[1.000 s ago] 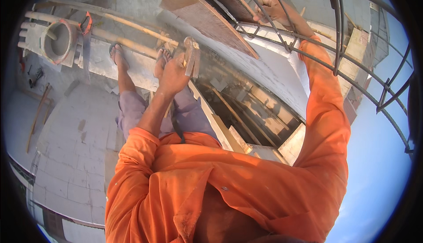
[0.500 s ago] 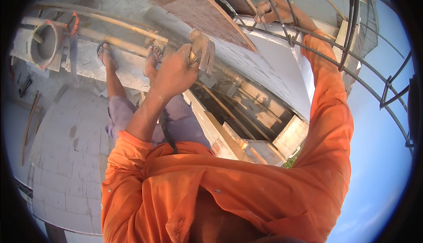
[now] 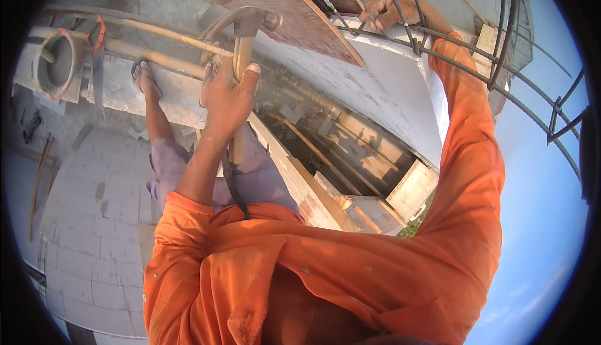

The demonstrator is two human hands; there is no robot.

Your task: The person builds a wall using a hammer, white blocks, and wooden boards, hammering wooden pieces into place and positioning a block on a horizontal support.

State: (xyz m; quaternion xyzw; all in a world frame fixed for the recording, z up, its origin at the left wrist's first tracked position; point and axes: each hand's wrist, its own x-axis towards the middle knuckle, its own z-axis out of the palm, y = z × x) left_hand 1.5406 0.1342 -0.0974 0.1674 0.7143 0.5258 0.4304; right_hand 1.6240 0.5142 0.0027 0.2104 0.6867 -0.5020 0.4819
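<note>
My left hand is closed around the wooden handle of a claw hammer. The hammer head sits beyond my fist, its claw pointing left and its striking face right. My right hand reaches far out at the upper right, behind the bars of a tied rebar cage. Its fingers are pinched together close to the top of a white wall; whatever they hold is too small to make out. Between the two hands leans a brown plywood panel, partly behind the hammer head.
A handsaw with an orange handle and a round bucket lie at the left. Bamboo poles run past my sandalled feet. Beneath me, wooden planks edge a deep gap with timber inside. Open sky shows at the right.
My left hand has shifted left and turned, bringing the hammer head from its right side to beyond the fist. The right hand has stayed at nearly the same spot.
</note>
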